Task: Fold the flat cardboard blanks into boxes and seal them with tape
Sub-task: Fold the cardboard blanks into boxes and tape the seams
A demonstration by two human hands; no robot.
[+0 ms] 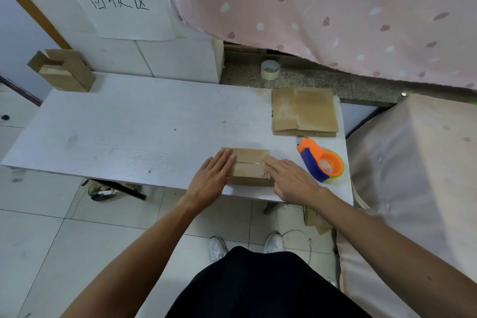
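At far left, a folded carton (62,70) stands open beside the back corner of the white tabletop (129,131). Near the front edge, a person's left hand (215,173) lies flat, fingers straight and together, on the left end of a small cardboard box (249,162). The right hand (289,178), also flat with straight fingers, presses the right end, holding the top flaps down along their centre seam. The box looks light and thin-walled, and its flaps are likely to spring up, so a palm on the seam seems the safest hold. Just to the right lies an orange-and-blue tape dispenser (320,162), and behind it a stack of flat blanks (304,111).
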